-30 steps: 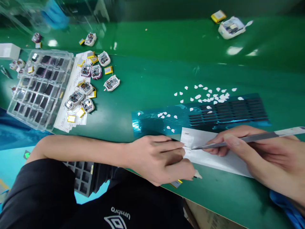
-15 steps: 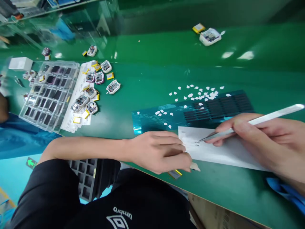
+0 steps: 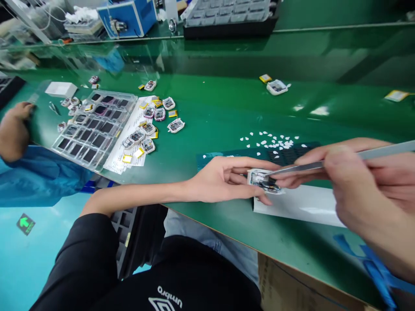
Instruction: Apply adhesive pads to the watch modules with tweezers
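My left hand (image 3: 231, 179) grips a small white device casing (image 3: 265, 181) by its edges, its circuit board facing up. Metal tweezers (image 3: 343, 160) are pinched in my right hand (image 3: 359, 185), and their tips reach into the open casing. Whether the tips hold a small part is too fine to make out. Beneath both hands lies a white sheet (image 3: 298, 205), partly covered by them. Just beyond are several small white round tabbed pieces (image 3: 280, 141), on and around a dark blue film sheet (image 3: 214, 159).
Left are a clear compartment tray (image 3: 92, 129), papers (image 3: 112, 155), and several open casings (image 3: 148, 146) with yellow-edged batteries. Another open casing (image 3: 277, 87) stands farther back. A co-worker's hand (image 3: 22, 110) rests at far left. Blue strips (image 3: 372, 259) hang near the front edge.
My left hand has lifted a white casing from the table to above the sheet. The tweezer tips have moved from the sheet into the casing. The view has tilted upward.
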Available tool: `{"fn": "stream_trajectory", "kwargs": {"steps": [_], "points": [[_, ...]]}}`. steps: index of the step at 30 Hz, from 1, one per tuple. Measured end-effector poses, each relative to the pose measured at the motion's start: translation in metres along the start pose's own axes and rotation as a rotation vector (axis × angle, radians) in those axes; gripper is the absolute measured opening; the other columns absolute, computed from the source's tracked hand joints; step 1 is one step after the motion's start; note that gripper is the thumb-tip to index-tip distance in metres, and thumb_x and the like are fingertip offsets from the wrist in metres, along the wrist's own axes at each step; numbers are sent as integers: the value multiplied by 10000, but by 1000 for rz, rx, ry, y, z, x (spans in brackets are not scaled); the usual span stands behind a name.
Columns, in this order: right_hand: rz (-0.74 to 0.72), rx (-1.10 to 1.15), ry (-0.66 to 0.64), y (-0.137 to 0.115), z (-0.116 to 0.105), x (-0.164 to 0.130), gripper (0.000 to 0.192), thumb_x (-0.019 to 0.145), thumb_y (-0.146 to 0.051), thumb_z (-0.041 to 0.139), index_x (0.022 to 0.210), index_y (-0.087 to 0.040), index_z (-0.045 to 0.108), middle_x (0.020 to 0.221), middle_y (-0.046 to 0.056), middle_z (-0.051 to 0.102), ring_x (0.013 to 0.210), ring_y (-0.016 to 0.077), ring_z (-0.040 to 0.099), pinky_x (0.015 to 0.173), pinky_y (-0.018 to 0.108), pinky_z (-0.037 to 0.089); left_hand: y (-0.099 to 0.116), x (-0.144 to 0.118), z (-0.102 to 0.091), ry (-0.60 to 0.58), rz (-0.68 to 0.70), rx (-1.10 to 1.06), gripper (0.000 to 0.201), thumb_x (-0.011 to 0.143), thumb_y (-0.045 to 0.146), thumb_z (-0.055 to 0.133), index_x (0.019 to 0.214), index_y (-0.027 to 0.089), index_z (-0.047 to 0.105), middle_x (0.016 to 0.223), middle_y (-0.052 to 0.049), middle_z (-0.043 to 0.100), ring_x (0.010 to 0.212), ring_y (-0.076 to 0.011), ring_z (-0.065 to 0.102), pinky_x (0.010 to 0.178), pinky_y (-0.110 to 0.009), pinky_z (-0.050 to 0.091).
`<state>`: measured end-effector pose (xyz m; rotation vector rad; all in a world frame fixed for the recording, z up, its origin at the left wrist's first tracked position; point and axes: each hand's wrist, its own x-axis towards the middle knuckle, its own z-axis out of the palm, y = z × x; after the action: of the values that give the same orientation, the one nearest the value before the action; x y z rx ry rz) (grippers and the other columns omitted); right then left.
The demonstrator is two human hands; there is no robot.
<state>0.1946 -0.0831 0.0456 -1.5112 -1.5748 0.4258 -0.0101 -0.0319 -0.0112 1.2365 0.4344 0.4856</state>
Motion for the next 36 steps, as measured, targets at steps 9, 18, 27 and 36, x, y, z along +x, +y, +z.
{"fn": "stream_trajectory", "kwargs": {"steps": [9,18,27,36], "points": [[4,177,22,11,15,-6,299,965,-447,680,745,-251,728,651,5,655,552,170,635,547,375,529,-2,1,1,-1,32,42,545,982,137,673,1507,87,534,1090,-137,812,956,-187,810,926,-331,645],[4,110,17,10,16,-7,329,986,-455,649,712,-278,694,623,9,637,567,188,635,551,403,497,-1,-1,3,4,21,81,537,995,156,640,1518,107,530,1007,-124,828,872,-179,793,810,-301,637],[71,-39,-33,2,11,-11,417,1007,-477,602,637,-298,673,674,31,667,679,190,669,658,405,514,-1,-2,5,10,-6,80,555,992,167,625,1527,87,501,980,-122,830,820,-174,777,773,-303,631],[37,-66,-66,4,7,-13,398,1020,-422,589,656,-285,671,695,19,691,716,187,687,678,381,527,-1,-2,4,10,-16,102,559,957,158,617,1500,56,534,909,-115,818,809,-184,786,792,-318,641]]}}
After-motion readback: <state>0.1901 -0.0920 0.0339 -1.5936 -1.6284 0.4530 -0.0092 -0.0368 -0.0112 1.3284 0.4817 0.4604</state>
